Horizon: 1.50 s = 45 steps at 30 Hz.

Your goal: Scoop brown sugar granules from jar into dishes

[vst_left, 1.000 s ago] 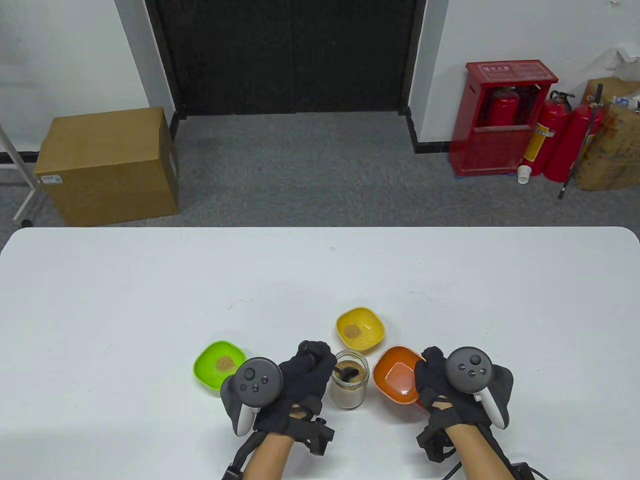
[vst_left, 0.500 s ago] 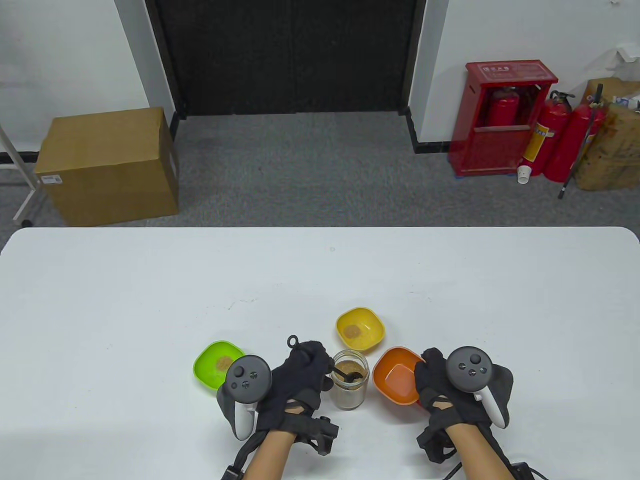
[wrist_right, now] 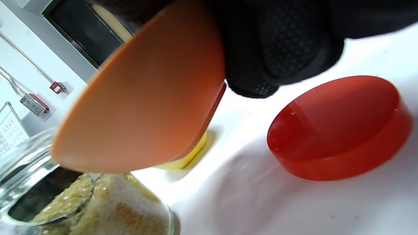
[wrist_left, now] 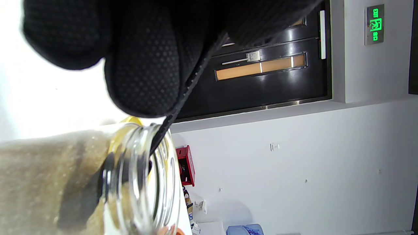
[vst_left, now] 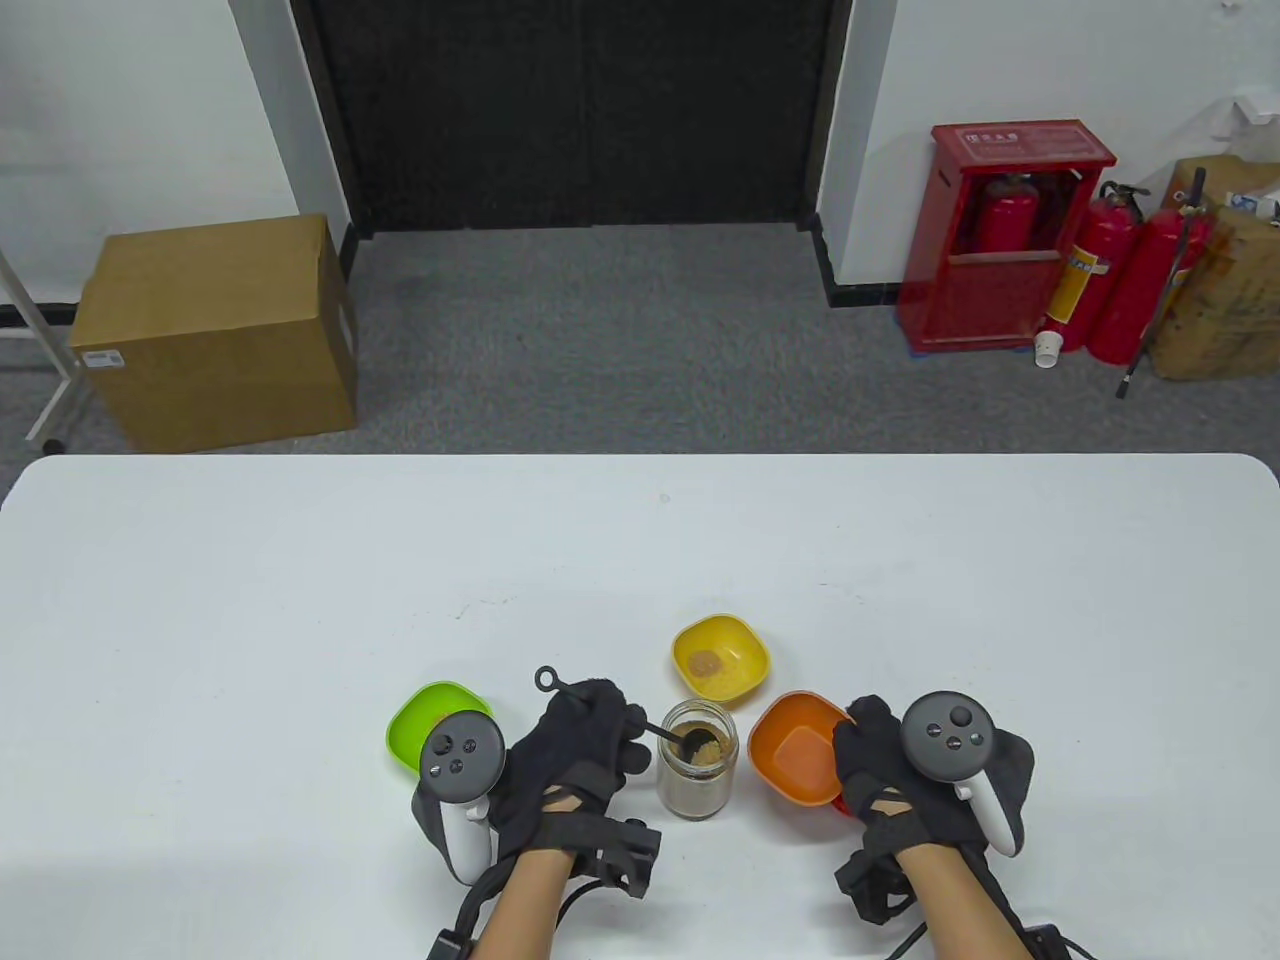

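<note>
While the glass jar [vst_left: 698, 760] stands open on the white table [vst_left: 300, 600], both gloved hands work just beside it, as labelled below.

Left hand [vst_left: 575, 745]: fingers curled round the handle of a black spoon [vst_left: 640, 722], pinching it; the ringed handle end [vst_left: 546, 680] sticks out past the fingers, up and to the left.

Spoon bowl: sits inside the jar mouth, loaded with brown sugar granules [wrist_right: 62, 200]; the right wrist view shows them heaped on it.

Jar contents: brown sugar fills the lower part of the glass [wrist_left: 49, 176]; the left wrist view shows the spoon shaft entering past the rim.

Right hand [vst_left: 880, 760]: fingers curled over the near right rim of the orange dish [vst_left: 795, 750], gripping it; in the right wrist view the dish [wrist_right: 143, 98] appears tilted and raised, its edge above the jar.

Orange dish contents: no sugar visible on its inner surface in the table view.

Yellow dish [vst_left: 720, 655]: behind the jar, holding a small mound of brown sugar.

Green dish [vst_left: 425, 715]: left of the left hand, partly hidden by the tracker [vst_left: 462, 755].

Red lid [wrist_right: 339, 127]: flat on the table beneath the right hand, seen only from the right wrist.

Background: cardboard box [vst_left: 215, 330] and red extinguisher cabinet [vst_left: 1000, 235] on the floor.
</note>
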{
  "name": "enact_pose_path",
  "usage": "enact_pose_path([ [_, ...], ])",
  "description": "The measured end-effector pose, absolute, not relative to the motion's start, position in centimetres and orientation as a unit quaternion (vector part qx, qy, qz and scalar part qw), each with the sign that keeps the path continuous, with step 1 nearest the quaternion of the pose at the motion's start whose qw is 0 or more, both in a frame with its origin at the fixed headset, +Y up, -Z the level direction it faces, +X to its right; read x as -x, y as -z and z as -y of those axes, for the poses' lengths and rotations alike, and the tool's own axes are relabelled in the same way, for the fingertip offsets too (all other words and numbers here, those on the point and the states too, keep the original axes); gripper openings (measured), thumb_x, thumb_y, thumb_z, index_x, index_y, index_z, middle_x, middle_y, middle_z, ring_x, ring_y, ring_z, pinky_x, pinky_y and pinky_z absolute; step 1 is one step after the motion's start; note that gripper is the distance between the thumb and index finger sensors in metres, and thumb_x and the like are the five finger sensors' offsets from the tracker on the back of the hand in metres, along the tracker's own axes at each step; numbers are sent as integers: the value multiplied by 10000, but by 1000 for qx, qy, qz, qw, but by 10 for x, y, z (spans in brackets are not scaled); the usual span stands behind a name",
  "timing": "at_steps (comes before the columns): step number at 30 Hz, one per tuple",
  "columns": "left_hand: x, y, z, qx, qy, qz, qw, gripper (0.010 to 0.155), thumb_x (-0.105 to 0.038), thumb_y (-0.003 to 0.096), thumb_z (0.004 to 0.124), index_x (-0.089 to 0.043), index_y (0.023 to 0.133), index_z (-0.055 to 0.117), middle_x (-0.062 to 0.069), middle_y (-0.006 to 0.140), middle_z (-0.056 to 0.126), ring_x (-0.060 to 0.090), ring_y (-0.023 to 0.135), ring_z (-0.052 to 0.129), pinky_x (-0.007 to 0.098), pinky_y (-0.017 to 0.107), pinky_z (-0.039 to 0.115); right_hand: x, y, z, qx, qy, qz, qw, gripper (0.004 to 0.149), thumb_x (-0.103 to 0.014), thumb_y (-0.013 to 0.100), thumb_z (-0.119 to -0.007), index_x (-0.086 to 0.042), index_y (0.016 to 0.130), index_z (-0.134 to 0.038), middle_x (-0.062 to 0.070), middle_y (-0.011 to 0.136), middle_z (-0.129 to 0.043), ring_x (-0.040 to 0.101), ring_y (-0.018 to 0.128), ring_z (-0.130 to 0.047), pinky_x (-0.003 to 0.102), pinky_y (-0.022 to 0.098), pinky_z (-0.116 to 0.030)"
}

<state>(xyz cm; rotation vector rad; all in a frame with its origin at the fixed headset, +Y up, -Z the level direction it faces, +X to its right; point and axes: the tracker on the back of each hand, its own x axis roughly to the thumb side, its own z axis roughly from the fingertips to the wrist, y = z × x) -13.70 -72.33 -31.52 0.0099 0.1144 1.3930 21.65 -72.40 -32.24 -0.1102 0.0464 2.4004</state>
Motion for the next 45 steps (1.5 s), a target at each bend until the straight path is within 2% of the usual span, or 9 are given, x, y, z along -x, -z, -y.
enact_pose_path([
  [21,153,311,726,12,-681,-115,724,486,-423,562,819,-92,907,735,73,748,1009,183,462,1118,432,367,915,-219,323,723,38,-922,-27,385,480,-295,573,-735,34,923,-730,240,587,-986,367,315,-926,523,154,-815],
  [30,152,309,721,0,-698,-108,707,484,-439,575,789,-106,918,709,49,759,995,156,470,1109,410,379,913,-223,323,719,39,-915,-21,402,482,-295,572,-740,36,922,-742,244,578,-994,367,305,-931,521,146,-817],
  [45,116,319,696,-16,-677,-65,733,482,-455,575,789,-125,917,707,23,753,995,129,468,1106,396,395,910,-223,323,718,34,-913,-23,405,488,-298,572,-744,49,915,-742,240,568,-998,361,296,-933,515,139,-818],
])
